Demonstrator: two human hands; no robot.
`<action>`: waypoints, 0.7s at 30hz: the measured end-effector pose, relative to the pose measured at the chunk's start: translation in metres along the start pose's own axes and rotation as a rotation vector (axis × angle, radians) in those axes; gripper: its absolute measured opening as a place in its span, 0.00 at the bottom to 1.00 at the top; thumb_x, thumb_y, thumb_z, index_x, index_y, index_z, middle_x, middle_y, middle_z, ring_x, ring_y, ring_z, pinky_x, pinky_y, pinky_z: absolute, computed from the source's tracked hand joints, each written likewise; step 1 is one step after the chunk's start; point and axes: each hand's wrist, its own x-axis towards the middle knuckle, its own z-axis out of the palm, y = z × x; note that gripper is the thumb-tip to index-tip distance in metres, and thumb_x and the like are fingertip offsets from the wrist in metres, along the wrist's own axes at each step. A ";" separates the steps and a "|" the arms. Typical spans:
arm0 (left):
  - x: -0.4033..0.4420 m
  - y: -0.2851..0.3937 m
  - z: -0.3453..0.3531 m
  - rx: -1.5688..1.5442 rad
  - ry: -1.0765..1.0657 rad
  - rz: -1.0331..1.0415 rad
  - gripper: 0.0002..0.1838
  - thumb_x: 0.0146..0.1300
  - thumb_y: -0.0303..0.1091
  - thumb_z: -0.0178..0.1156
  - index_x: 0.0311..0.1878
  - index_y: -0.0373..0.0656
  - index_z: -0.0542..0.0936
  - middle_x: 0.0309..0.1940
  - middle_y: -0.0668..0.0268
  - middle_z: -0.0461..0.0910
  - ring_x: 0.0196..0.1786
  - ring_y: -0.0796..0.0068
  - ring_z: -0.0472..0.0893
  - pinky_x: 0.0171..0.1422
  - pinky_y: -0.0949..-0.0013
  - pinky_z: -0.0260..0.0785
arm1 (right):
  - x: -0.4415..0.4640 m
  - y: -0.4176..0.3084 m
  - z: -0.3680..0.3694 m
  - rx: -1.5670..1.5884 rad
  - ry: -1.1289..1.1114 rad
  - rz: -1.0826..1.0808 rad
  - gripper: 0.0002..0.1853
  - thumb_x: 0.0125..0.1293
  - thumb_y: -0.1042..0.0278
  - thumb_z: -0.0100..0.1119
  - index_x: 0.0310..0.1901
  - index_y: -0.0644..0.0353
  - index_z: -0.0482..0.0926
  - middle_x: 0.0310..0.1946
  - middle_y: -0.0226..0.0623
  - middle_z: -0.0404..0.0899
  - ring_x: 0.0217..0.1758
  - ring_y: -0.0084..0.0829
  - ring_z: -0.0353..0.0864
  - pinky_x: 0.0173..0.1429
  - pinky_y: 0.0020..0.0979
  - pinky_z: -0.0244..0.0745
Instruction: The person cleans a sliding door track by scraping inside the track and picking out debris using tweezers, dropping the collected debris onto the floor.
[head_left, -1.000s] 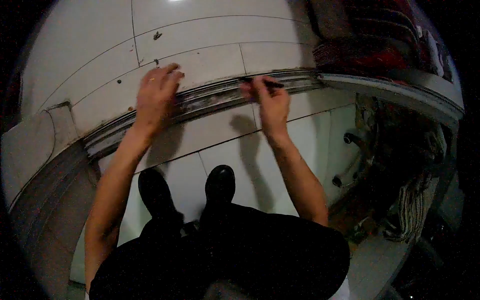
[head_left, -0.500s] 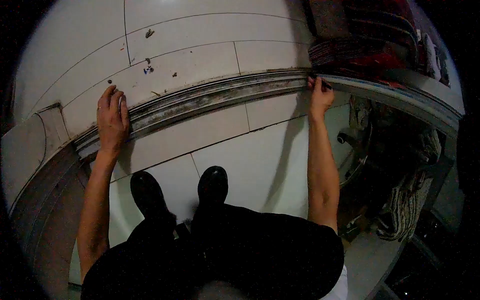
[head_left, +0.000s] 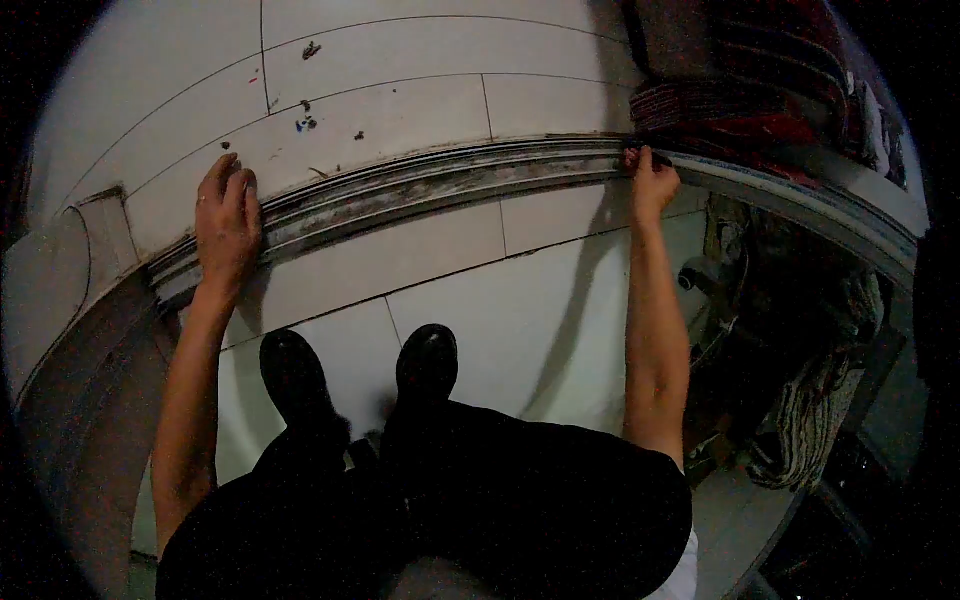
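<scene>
A grimy grooved metal sliding-door track (head_left: 430,192) runs across the tiled floor. My left hand (head_left: 228,225) lies across its left end, fingers stretched forward over the tiles, holding nothing I can see. At the right, my right hand (head_left: 655,188) is closed in a pinch at the track. A small dark reddish thing shows at its fingertips, too unclear to name. Small clumps of dirt (head_left: 307,122) lie on the tiles beyond the track, one just ahead of my left fingertips.
Dark red striped fabric (head_left: 710,110) is heaped behind my right hand. Below the track's right part sit a crumpled grey striped cloth (head_left: 810,420) and a dark pipe end (head_left: 690,275). My black shoes (head_left: 427,362) stand on the near tiles. A pale panel (head_left: 55,260) borders the left.
My right hand has shifted slightly right along the track, and a reddish bit now shows at its fingertips. My left hand has hardly moved. The view has shifted slightly.
</scene>
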 end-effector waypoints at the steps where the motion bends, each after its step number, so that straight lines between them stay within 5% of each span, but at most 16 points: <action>1: 0.000 -0.002 0.002 0.005 0.006 0.011 0.12 0.71 0.28 0.58 0.54 0.36 0.81 0.65 0.48 0.75 0.66 0.46 0.76 0.70 0.52 0.70 | 0.003 0.004 -0.001 -0.090 0.004 -0.021 0.15 0.71 0.64 0.66 0.39 0.72 0.85 0.34 0.41 0.90 0.34 0.31 0.90 0.42 0.31 0.82; 4: 0.001 0.002 0.000 -0.022 0.011 -0.007 0.11 0.71 0.28 0.58 0.54 0.36 0.81 0.65 0.48 0.76 0.66 0.46 0.76 0.69 0.52 0.70 | 0.004 0.004 -0.002 -0.436 -0.013 -0.130 0.13 0.75 0.69 0.62 0.40 0.73 0.85 0.36 0.46 0.89 0.38 0.30 0.89 0.46 0.32 0.84; 7: 0.000 0.000 0.001 -0.052 0.003 -0.028 0.11 0.71 0.28 0.59 0.53 0.37 0.81 0.64 0.49 0.76 0.65 0.47 0.76 0.69 0.52 0.71 | -0.026 -0.028 0.007 0.100 -0.056 0.014 0.14 0.76 0.66 0.61 0.42 0.72 0.85 0.38 0.45 0.89 0.38 0.31 0.89 0.48 0.32 0.85; 15: -0.001 -0.004 -0.001 -0.233 0.018 0.027 0.17 0.65 0.23 0.61 0.57 0.39 0.78 0.64 0.49 0.76 0.66 0.45 0.75 0.71 0.51 0.69 | -0.117 -0.146 0.035 0.292 -0.213 0.038 0.14 0.78 0.65 0.61 0.48 0.72 0.82 0.43 0.49 0.88 0.46 0.34 0.89 0.55 0.35 0.86; 21: 0.055 0.094 -0.035 -0.516 -0.057 0.242 0.27 0.64 0.32 0.69 0.66 0.45 0.76 0.65 0.53 0.75 0.67 0.48 0.75 0.71 0.51 0.71 | -0.176 -0.213 0.085 0.457 -0.409 0.099 0.14 0.77 0.64 0.61 0.51 0.70 0.81 0.44 0.49 0.88 0.48 0.36 0.90 0.55 0.34 0.86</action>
